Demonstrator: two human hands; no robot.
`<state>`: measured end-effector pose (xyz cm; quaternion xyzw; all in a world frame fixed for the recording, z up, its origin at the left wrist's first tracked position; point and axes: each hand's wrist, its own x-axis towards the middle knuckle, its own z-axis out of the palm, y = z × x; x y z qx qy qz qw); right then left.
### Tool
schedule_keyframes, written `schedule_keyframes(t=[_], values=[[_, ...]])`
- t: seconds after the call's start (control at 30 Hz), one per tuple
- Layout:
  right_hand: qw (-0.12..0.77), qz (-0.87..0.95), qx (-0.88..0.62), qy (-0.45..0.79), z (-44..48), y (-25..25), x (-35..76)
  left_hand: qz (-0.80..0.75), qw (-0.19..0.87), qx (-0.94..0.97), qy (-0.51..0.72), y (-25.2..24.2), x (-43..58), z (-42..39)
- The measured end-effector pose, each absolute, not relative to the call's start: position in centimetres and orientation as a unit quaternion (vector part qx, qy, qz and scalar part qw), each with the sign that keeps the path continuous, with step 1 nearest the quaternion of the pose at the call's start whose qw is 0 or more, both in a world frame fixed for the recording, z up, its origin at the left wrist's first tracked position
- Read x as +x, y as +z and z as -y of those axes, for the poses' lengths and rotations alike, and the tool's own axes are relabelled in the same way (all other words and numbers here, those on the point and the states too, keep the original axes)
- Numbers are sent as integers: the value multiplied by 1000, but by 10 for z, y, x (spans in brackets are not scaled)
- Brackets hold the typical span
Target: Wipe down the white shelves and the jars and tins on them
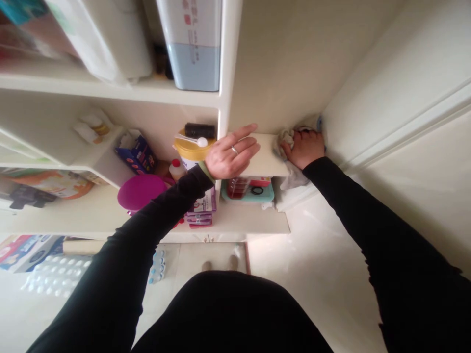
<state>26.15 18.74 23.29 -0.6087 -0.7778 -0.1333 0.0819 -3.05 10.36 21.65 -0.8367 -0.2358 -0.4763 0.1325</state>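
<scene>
My right hand [304, 148] presses down on a crumpled greyish cloth [290, 139] at the wall end of a small white shelf [265, 154], its fingers curled into the fabric. Part of the cloth hangs over the shelf's front edge. Wearing a ring, my left hand [232, 154] hovers or rests in front of the upright divider, holding nothing, with its fingers stretched out to the right. Whether it touches the divider I cannot tell. Just left of it is a yellow-lidded tub [193, 149] with a white scoop [195, 140] and a black roll [199, 130] on top.
Below the small shelf is a teal tray [245, 196] with several items. A magenta bowl [142, 192], a red-capped bottle [177, 170] and purple boxes [201, 206] stand to the left. A pale blue tin [196, 63] stands on the upper shelf. Bottle packs [57, 274] lie on the floor.
</scene>
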Motion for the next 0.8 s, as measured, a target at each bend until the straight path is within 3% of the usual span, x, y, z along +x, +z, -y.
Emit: schedule_keyframes(t=[0.17, 0.33, 0.53, 0.8], values=[[26, 772, -568, -284, -188, 255, 287, 243, 104, -839, -477, 218, -27, -101], [-22, 765, -581, -279, -206, 250, 290, 242, 94, -827, -499, 215, -25, -102], [-67, 803, -543, -238, -210, 243, 284, 181, 209, -823, -496, 212, -27, -104], [-39, 803, -545, -239, -220, 258, 293, 197, 177, -839, -475, 211, -28, -106]])
